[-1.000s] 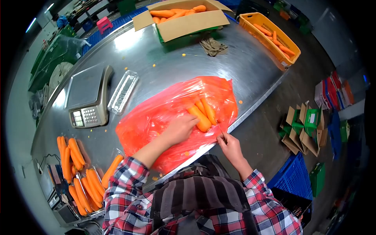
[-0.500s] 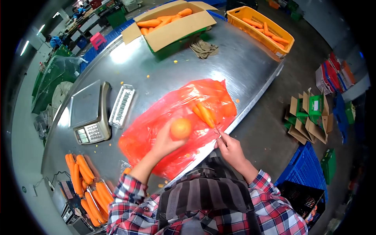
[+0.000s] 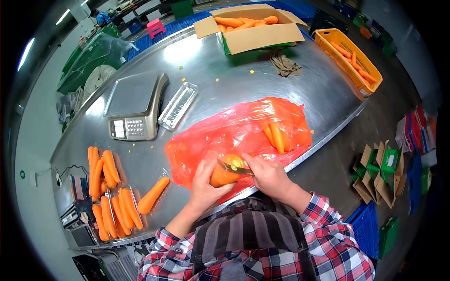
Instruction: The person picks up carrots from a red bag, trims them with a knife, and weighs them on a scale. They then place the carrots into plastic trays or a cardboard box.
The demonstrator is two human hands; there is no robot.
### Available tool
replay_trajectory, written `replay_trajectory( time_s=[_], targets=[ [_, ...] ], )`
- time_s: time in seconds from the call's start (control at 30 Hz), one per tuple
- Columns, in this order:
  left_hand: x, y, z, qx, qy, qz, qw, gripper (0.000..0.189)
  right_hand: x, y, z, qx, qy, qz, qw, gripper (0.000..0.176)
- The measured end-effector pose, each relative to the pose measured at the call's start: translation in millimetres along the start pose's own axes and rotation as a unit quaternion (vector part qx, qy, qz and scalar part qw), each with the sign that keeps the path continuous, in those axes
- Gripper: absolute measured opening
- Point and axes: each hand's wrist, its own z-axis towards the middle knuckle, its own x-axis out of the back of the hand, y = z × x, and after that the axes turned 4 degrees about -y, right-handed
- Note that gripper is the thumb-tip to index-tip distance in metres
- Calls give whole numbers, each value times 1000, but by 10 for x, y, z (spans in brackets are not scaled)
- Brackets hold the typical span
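My left hand (image 3: 205, 187) grips a thick orange carrot (image 3: 226, 170) just above the near edge of the red plastic bag (image 3: 234, 131). My right hand (image 3: 268, 175) holds a small knife (image 3: 233, 168) whose blade lies against the carrot's upper end. Both hands meet in front of my chest, over the front of the steel table (image 3: 225, 84). Two more carrots (image 3: 274, 136) lie on the bag to the right of my hands.
A weighing scale (image 3: 133, 105) and a clear plastic tray (image 3: 177, 105) sit at the left. Several carrots (image 3: 110, 192) lie at the near left. A cardboard box of carrots (image 3: 253, 28) and an orange crate (image 3: 349, 58) stand at the far side, a cloth (image 3: 286, 63) between them.
My left hand lifted a carrot off the bag and drew it toward me. My right hand moved left with the knife and set its blade on the carrot.
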Motion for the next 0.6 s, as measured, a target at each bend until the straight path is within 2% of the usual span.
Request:
replay_trajectory(
  time_s=[0.07,0.1,0.13,0.17,0.23,0.27,0.37,0.5,0.53,0.6],
  targets=[
    [74,44,-68,4,18,-50,999,60,-159,267,5,-83,-35,1,996,43],
    [123,79,-79,4,23,-74,997,60,-145,484,-2,-136,-53,-39,989,37],
    [172,125,-74,5,28,-105,994,53,-171,627,-89,-153,-15,-38,987,34],
    [181,93,-16,68,48,-228,970,50,-175,722,-103,-161,20,-40,986,31],
    [208,-51,21,199,83,-456,863,43,-148,595,-92,-177,24,53,983,29],
    [180,-224,44,168,92,-600,777,45,-137,508,-70,-187,31,101,977,28],
    [169,-194,165,200,110,-718,657,45,-128,233,-53,-124,60,122,983,31],
    [83,-254,177,215,149,-746,612,44,-38,-104,24,-72,32,149,986,38],
    [57,-262,171,215,152,-751,605,43,-100,-100,26,-43,46,137,989,45],
    [28,-272,155,213,160,-760,593,42,-85,-177,74,-18,45,101,994,47]
  ],
)
